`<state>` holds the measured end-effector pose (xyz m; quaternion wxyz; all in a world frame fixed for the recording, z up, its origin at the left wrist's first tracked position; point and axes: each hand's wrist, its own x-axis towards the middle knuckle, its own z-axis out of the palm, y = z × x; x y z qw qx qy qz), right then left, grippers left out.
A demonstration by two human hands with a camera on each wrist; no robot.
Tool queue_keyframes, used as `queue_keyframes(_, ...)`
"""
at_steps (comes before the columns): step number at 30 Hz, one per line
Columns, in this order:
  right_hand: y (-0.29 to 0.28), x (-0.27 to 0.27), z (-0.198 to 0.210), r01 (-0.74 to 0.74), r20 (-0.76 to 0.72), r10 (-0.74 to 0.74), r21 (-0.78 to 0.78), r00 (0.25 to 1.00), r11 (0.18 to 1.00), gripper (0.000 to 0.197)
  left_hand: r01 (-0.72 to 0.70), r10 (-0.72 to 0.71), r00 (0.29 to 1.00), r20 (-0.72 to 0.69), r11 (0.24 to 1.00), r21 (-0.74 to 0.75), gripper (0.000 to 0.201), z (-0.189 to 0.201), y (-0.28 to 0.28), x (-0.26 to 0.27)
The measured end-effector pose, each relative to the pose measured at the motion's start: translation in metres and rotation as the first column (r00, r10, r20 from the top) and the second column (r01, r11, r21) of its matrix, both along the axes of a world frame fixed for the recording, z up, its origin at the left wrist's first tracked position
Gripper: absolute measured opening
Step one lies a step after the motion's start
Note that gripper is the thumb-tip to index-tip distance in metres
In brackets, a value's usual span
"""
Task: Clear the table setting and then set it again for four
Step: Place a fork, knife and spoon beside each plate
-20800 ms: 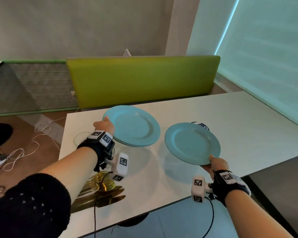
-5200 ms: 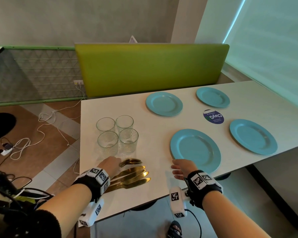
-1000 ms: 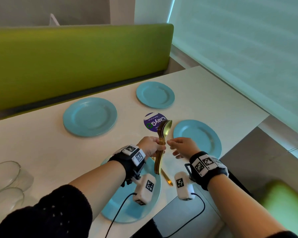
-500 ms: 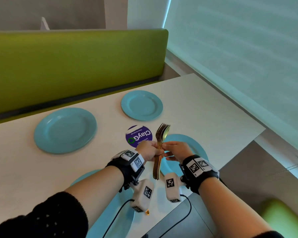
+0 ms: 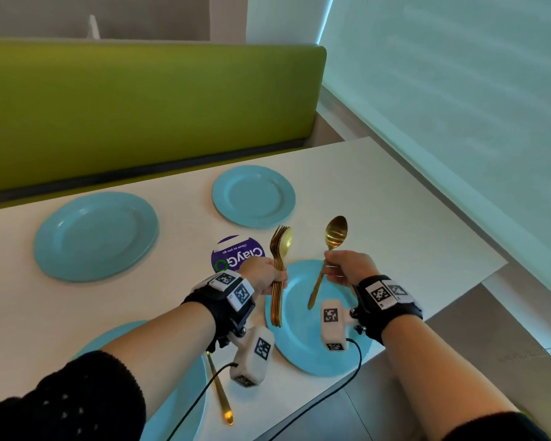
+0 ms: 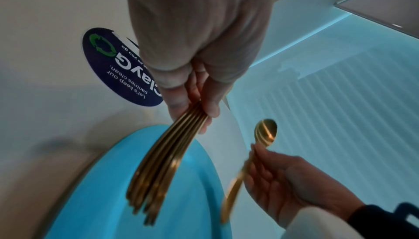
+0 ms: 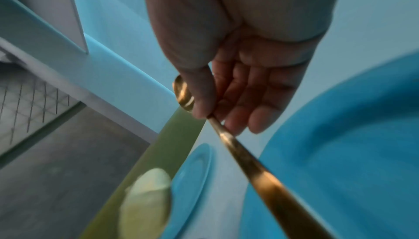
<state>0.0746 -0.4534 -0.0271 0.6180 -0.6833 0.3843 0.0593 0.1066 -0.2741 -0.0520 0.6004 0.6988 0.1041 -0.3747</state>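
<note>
My left hand (image 5: 264,276) grips a bundle of gold cutlery (image 5: 279,272) upright above the near right blue plate (image 5: 312,345); the bundle (image 6: 163,167) shows forks and a spoon. My right hand (image 5: 347,268) pinches one gold spoon (image 5: 330,246) by its handle, bowl up, over the same plate. In the right wrist view thumb and fingers (image 7: 229,103) hold that spoon (image 7: 247,158). Another gold utensil (image 5: 220,393) lies on the table beside the near left plate (image 5: 185,405). Two more blue plates sit at the far left (image 5: 96,235) and far middle (image 5: 253,195).
A round purple sticker (image 5: 236,254) marks the white table (image 5: 395,218) between the plates. A green bench back (image 5: 140,106) runs behind the table. The table's right edge drops to a grey floor, with a blind-covered window to the right.
My right hand has drawn one spoon out of the bundle and moved it to the right. The left hand still holds the remaining cutlery.
</note>
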Motion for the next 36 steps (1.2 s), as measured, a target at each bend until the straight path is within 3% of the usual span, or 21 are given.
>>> queue_keyframes(3, -0.037, 0.005, -0.004, -0.057, -0.090, 0.040, -0.188, 0.995, 0.981, 0.004, -0.046, 0.046, 0.999, -0.002, 0.999, 0.012, 0.015, 0.001, 0.001, 0.007)
queue_keyframes(5, -0.061, 0.007, -0.009, -0.165, -0.199, 0.102, -0.329, 0.975, 0.930, 0.011, -0.073, 0.072, 0.997, 0.009, 0.997, 0.021, 0.017, 0.001, 0.000, 0.011)
queue_keyframes(7, -0.075, 0.008, -0.012, -0.342, -0.371, 0.168, -0.478, 0.913, 0.809, 0.014, -0.088, 0.086, 0.996, 0.027, 0.995, 0.040, 0.017, 0.001, -0.001, 0.013)
queue_keyframes(9, -0.079, 0.006, -0.011, -0.514, -0.538, 0.166, -0.602, 0.827, 0.611, 0.027, -0.097, 0.096, 0.995, 0.031, 0.994, 0.042, 0.018, 0.001, -0.003, 0.015)
queue_keyframes(11, -0.082, 0.003, -0.013, -0.612, -0.622, 0.171, -0.614, 0.764, 0.499, 0.032, -0.105, 0.104, 0.994, 0.024, 0.994, 0.040, 0.016, -0.001, -0.004, 0.017)
queue_keyframes(13, -0.086, 0.001, -0.020, -0.688, -0.695, 0.180, -0.576, 0.696, 0.441, 0.030, -0.102, 0.101, 0.995, 0.018, 0.994, 0.038, 0.010, -0.003, -0.005, 0.018)
queue_keyframes(27, -0.088, 0.012, -0.052, -0.760, -0.755, 0.202, -0.525, 0.624, 0.384, 0.025, -0.109, 0.109, 0.994, -0.011, 0.993, 0.047, 0.015, -0.008, -0.017, 0.026)
queue_keyframes(36, -0.086, 0.017, -0.059, -0.705, -0.730, 0.160, -0.542, 0.665, 0.456, 0.032, -0.082, 0.083, 0.997, -0.008, 0.995, 0.061, 0.012, -0.008, -0.027, 0.030)
